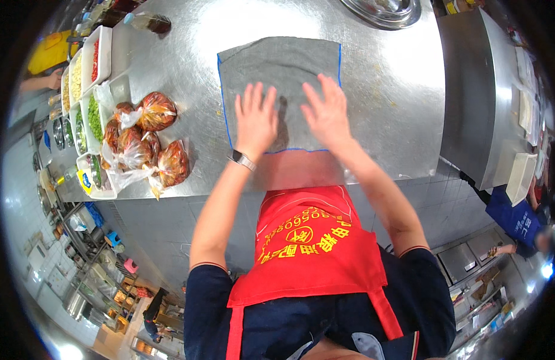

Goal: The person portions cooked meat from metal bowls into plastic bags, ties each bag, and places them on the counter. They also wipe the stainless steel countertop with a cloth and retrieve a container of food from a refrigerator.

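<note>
A grey cloth (277, 58) with blue edging lies spread on the stainless steel table (385, 112). Its surface shows shallow wrinkles and a dark patch between my hands. My left hand (257, 119), with a wristband at the wrist, is palm down over the cloth's left half, fingers apart. Over the right half is my right hand (327, 112), its fingers spread and nothing held. Whether either palm presses on the fabric or hovers just above it, I cannot tell.
Tied plastic bags of reddish food (171, 164) sit at the left, beside white tubs of chopped ingredients (97, 58). A capped bottle (149, 22) lies farther back. Metal trays (385, 11) are at the far edge. A steel cabinet (466, 90) stands right; other people are at both sides.
</note>
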The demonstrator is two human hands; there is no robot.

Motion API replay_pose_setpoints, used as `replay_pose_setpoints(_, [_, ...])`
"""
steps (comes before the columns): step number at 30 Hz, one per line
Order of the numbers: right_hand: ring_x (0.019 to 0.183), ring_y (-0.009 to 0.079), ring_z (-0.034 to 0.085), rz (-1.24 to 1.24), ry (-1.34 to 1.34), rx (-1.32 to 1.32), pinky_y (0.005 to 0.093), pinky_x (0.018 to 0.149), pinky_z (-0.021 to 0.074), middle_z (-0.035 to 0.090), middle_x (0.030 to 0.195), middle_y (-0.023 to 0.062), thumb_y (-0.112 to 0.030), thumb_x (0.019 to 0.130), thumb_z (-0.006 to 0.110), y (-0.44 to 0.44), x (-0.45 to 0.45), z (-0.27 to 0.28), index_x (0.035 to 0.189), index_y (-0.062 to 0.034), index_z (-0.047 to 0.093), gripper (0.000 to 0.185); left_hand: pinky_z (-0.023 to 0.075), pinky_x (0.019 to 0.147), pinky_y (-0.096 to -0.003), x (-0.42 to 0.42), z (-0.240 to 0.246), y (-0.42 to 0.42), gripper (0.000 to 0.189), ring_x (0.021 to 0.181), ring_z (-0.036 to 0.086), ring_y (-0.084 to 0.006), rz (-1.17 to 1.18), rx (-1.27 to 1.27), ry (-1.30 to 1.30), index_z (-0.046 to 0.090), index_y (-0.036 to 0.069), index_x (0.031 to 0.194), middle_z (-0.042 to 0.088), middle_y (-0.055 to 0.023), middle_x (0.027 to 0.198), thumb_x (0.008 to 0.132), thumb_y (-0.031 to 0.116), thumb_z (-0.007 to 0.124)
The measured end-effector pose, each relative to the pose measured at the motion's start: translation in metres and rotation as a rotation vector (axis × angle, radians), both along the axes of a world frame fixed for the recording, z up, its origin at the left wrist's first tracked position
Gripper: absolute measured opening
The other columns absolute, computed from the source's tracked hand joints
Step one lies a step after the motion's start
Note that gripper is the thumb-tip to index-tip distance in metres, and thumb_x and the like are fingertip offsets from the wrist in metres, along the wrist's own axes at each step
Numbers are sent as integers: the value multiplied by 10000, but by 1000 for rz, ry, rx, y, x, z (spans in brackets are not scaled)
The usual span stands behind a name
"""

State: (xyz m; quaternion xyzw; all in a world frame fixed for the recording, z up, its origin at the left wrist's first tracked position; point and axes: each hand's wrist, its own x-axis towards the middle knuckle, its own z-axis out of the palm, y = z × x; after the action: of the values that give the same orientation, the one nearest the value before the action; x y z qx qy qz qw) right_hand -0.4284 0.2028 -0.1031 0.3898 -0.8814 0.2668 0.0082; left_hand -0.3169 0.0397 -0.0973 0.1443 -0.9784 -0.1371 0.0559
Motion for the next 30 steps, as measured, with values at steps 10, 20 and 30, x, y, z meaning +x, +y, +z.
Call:
replay_pose_setpoints(10, [1350, 318, 329, 182, -36, 244, 527, 1013, 308, 361, 1471, 96, -350, 869, 580, -112, -71, -59, 1342, -256, 500, 489, 175, 1040, -658, -60, -62, -66, 654, 1347, 270, -412, -12, -61, -251, 455, 173, 1387, 359, -204, 1432, 830, 509, 527])
replay_pose_setpoints(20, [1299, 340, 390, 206, 205, -27, 487, 1063, 297, 466, 1371, 184, -273, 898, 491, -240, -178, -88, 1271, -26, 535, 450, 219, 1081, -560, -167, -87, -191, 555, 1325, 334, -368, -23, -213, -9, 441, 87, 1378, 407, -190, 1419, 901, 369, 457])
replay_pose_setpoints(30, [1383, 338, 262, 345, 93, 208, 541, 1118, 176, 386, 1450, 127, -405, 921, 476, -158, -13, -68, 1369, -90, 464, 548, 105, 1094, -627, 4, -60, -148, 628, 1398, 195, -404, -92, -160, -188, 449, 182, 1391, 258, -199, 1509, 855, 503, 505])
